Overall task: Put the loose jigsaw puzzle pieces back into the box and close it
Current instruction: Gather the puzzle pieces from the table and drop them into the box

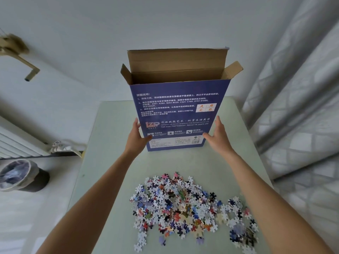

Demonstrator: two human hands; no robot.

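A tall blue puzzle box [176, 107] stands upright on the far part of the pale table [113, 162], its brown top flaps open. My left hand [136, 138] grips the box's lower left edge, thumb on the front face. At the lower right edge my right hand [218, 134] has its fingers spread, close to or just touching the box. A big heap of loose jigsaw pieces [176, 204] lies on the near part of the table. A smaller cluster of pieces [242, 228] sits to its right.
A bin with a plastic liner [20, 176] stands on the floor to the left, beside a white radiator [16, 142]. Grey curtains [300, 107] hang close along the table's right side. A white wall is behind the box.
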